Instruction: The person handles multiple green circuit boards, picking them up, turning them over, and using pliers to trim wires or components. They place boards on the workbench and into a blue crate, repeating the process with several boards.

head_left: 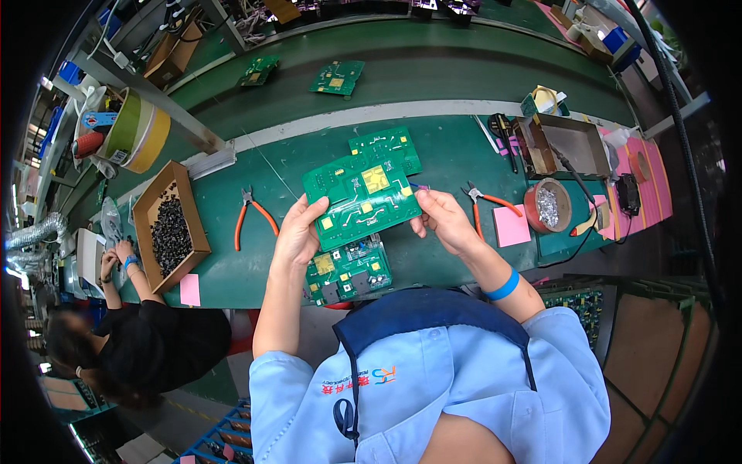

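Green board (357, 193): left edge gripped by left hand (300, 232), right edge by right hand (447, 220); pliers (246, 198) lying either side

a green board (349, 195) is sitting up off the tabletop (433, 271), the left fingers (311, 211) gripping its left edge and the right fingers (434, 203) pinching around its right edge. it is looking roughly rectangular, and a mostly flat face is showing. yellow patches are dotting that face: a large one (375, 179) is lying toward the far side, and smaller ones are sitting near the middle, near the right edge and by the near left corner. pale lines are running between them, and a glare is whitening the middle. the board is slanting, its right end reaching farther away than its left. it is partly covering a farther board (386, 145) and a nearer one (359, 272).
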The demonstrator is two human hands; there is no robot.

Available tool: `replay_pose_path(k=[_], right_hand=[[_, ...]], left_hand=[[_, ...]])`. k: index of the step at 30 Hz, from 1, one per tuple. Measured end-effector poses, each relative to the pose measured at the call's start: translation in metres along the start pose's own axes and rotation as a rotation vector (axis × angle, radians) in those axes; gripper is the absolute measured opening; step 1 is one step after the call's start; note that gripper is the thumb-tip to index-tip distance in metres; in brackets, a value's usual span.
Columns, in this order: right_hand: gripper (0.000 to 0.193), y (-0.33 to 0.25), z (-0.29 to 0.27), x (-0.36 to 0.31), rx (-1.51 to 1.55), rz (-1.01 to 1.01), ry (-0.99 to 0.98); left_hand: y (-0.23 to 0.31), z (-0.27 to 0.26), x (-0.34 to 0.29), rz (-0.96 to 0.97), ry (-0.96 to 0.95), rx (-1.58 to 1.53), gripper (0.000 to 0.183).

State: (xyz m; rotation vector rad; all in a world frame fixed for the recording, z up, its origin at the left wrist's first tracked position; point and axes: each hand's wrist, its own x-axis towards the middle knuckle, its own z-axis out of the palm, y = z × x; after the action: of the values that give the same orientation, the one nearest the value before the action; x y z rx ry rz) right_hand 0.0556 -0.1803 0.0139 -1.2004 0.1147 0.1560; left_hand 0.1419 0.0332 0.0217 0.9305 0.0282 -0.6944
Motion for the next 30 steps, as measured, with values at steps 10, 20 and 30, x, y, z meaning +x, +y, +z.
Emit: replay_pose_path(k=[10, 20, 30], right_hand=[[0.031, 0.001, -0.001, 0.000, 0.008, 0.013, -0.017], [0.023, 0.028, -0.042, 0.043, -0.191, 0.062, 0.207], [0.021, 0.070, -0.092, 0.105, -0.449, 0.103, 0.500]], left_hand=[[-0.002, -0.006, 0.002, -0.045, -0.012, -0.042, 0.028], [0.006, -0.008, 0.068, -0.120, -0.018, 0.426, 0.025], [-0.024, -0.029, 0.163, -0.108, 0.177, 0.974, 0.052]])
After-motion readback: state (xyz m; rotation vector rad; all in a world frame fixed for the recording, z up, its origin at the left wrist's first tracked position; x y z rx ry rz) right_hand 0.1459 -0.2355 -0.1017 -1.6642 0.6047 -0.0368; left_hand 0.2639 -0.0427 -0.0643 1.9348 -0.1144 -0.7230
